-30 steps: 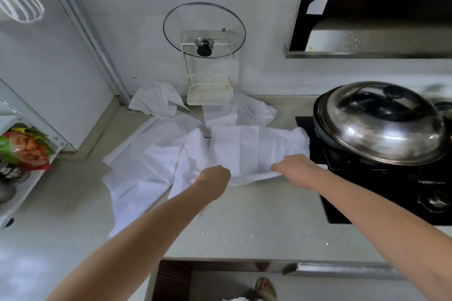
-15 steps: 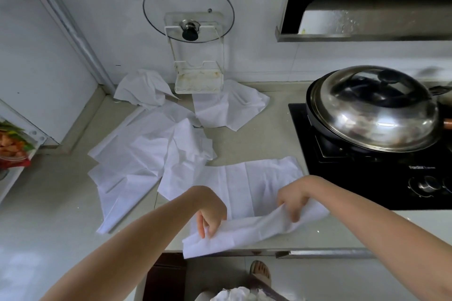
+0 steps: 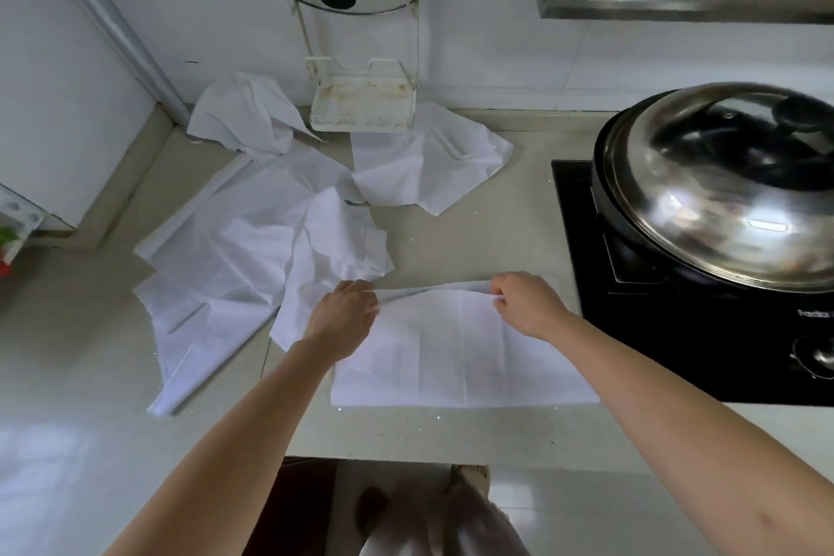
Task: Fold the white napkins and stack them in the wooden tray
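Pinching the napkin point(image 3: 456, 352) at its far edge, your left hand point(image 3: 345, 312) and right hand point(image 3: 525, 302).
It lies flat, white, creased, nearer than both.

Two bare forearms reach up from the lower edge of the frame toward its middle, the left one rising from the lower left, the right one from the lower right. The left hand point(image 3: 345, 312) lies back-up just left of centre, its fingers curled down at the far tips, pinching. The right hand point(image 3: 525, 305) sits level with it, just right of centre, back-up too, thumb and fingers drawn together in a pinching grip. The hands are apart, wrists roughly straight.
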Demonstrator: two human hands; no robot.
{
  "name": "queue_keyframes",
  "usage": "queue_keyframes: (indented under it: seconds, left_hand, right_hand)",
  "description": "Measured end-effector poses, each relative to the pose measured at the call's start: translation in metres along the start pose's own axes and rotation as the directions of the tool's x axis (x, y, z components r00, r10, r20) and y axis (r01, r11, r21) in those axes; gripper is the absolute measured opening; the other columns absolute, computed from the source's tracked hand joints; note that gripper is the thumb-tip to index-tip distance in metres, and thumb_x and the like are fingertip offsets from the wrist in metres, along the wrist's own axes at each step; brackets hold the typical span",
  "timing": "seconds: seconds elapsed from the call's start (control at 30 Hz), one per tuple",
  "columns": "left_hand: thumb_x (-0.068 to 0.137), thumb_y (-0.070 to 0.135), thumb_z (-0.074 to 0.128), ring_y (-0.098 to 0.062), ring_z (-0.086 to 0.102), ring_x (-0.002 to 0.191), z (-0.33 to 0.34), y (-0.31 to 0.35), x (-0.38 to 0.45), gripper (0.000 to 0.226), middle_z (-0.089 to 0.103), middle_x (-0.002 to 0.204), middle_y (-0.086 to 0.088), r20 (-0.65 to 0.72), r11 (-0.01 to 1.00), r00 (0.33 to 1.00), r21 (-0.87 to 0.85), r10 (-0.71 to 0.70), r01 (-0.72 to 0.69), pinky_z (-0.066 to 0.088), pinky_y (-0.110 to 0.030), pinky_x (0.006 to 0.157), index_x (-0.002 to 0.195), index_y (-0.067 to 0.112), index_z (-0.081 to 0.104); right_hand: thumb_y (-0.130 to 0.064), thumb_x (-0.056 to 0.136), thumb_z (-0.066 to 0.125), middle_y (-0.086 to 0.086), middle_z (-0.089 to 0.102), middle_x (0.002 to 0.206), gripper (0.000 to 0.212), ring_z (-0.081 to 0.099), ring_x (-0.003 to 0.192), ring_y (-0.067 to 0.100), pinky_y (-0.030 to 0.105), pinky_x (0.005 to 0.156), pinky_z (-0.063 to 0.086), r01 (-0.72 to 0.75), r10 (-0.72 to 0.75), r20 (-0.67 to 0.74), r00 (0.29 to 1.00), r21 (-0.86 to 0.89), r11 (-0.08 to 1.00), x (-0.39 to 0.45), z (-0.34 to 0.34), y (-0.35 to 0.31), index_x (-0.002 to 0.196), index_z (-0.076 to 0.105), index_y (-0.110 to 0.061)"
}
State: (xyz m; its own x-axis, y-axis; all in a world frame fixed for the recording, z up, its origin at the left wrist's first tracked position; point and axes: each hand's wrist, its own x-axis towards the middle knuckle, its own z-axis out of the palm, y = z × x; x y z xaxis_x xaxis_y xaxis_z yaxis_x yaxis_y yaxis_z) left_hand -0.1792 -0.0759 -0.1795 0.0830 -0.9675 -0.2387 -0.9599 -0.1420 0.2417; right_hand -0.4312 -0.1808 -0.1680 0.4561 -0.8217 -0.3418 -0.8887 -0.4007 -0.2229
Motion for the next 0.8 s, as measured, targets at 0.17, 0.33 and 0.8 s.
queue_keyframes:
  seconds: [0.17,0.33,0.8]
  left_hand:
    - [0.097,0.027,0.052,-0.024,0.046,0.117,0.012,-0.005,-0.003,0.028,0.052,0.131,-0.001,-0.027,0.989,0.993,-0.096,-0.117,0.114,0.042,-0.035,0.094,0.113,0.009,0.066]
    - [0.095,0.035,0.053,-0.023,0.053,0.099,0.007,-0.005,-0.007,0.032,0.06,0.103,-0.007,0.087,0.948,0.968,-0.2,-0.233,0.247,0.045,-0.03,0.081,0.105,0.008,0.067]
    - [0.083,0.04,0.071,-0.018,0.058,0.072,0.011,-0.032,-0.063,0.032,0.066,0.089,-0.011,0.278,0.546,0.907,-0.728,-0.318,0.414,0.052,-0.032,0.077,0.072,0.01,0.065]
  right_hand:
    - [-0.009,0.094,0.045,0.011,0.051,0.108,0.01,0.049,0.1,0.028,0.028,0.069,0.03,0.136,-0.135,-0.021,0.991,0.046,0.99,0.019,0.022,-0.016,0.089,0.054,-0.008]
    - [-0.009,0.092,0.048,0.01,0.043,0.107,0.013,0.048,0.089,0.027,0.031,0.067,0.033,0.29,-0.292,0.007,0.956,0.091,0.953,0.027,0.034,-0.025,0.087,0.057,-0.001]
    - [-0.001,0.085,0.048,0.0,0.044,0.089,0.013,0.044,0.074,0.019,0.034,0.06,0.035,0.411,-0.41,0.089,0.908,0.013,0.912,0.002,0.04,-0.05,0.077,0.046,-0.011]
